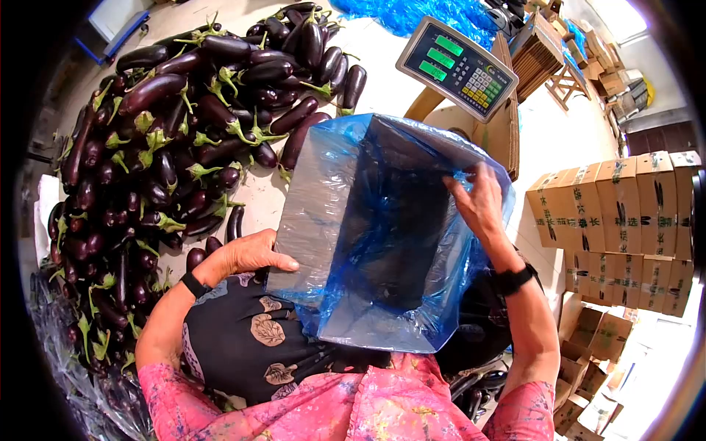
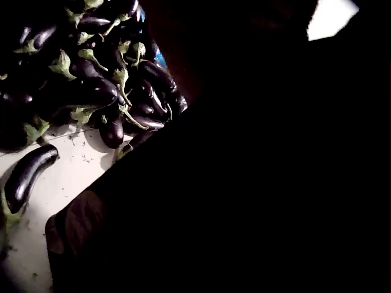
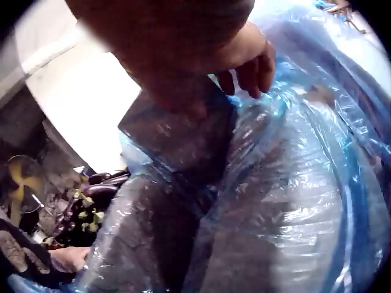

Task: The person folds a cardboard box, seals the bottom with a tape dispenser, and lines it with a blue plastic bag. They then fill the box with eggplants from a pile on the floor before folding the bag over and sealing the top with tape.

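While the box (image 1: 312, 198) sits tilted in the middle of the frame, mouth facing up, a blue plastic bag (image 1: 471, 257) lines it and hangs over its rim. Left hand (image 1: 246, 253) grips the box's left side: thumb lies flat on the wall, other fingers tucked behind and hidden, so their exact bend can't be told. Right hand (image 1: 482, 202) is at the right part of the mouth, touching the bag film; thumb spread apart from the others, fingers loosely bent. Whether any film is pinched between them can't be told. The right wrist view shows those fingers hanging over crinkled film. Black band on each wrist.

Big pile of eggplants (image 1: 198, 110) fills the left and upper left, a few lying just beside the box. The left wrist view is mostly dark: eggplants upper left, one curved eggplant (image 2: 29, 177) apart from the pile near the left edge, hand not visible.

Scale (image 1: 456, 70) with green displays stands upper right of centre, above the box. Blue plastic sheeting (image 1: 419, 15) at top centre. Flattened cardboard (image 1: 537, 55) upper right, stacked printed cartons (image 1: 618, 209) at right, open cartons (image 1: 603, 338) lower right.
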The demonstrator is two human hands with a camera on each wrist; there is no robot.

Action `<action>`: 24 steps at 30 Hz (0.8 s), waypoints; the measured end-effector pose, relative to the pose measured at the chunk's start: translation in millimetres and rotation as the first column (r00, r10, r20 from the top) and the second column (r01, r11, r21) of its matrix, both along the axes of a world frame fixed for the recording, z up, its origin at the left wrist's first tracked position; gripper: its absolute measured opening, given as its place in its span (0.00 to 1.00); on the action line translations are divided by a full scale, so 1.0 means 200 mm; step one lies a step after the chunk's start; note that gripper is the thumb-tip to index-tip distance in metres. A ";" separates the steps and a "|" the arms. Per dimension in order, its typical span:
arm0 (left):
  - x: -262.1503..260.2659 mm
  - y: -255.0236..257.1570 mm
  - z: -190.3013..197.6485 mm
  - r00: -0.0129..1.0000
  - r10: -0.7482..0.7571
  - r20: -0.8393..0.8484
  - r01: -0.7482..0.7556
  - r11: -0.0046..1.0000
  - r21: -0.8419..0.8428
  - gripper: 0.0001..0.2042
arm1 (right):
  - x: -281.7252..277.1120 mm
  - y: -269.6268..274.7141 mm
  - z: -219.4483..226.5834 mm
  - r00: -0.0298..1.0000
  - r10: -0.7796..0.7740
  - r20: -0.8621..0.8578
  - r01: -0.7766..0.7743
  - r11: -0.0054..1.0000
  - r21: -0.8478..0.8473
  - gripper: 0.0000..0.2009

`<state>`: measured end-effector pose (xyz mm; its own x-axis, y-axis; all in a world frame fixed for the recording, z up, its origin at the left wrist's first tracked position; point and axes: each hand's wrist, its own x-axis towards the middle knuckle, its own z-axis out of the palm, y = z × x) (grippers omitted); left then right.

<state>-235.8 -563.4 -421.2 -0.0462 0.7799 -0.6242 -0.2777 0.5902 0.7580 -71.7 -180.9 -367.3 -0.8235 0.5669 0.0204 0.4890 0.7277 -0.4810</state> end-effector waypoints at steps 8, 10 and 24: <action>0.05 0.00 -0.14 0.998 -0.022 0.054 0.020 0.999 0.039 0.22 | -0.11 0.19 0.02 0.934 -0.312 -0.173 0.125 0.740 -0.661 0.26; 0.08 -0.03 -0.27 0.999 0.002 0.034 -0.005 0.995 0.095 0.21 | -0.16 0.16 -0.08 0.925 -0.313 -0.215 0.043 0.650 -0.759 0.22; 0.24 -0.14 -0.65 0.780 0.625 0.026 -0.607 0.745 0.276 0.21 | -0.03 0.50 -0.37 0.914 0.268 0.306 -0.322 0.935 0.145 0.18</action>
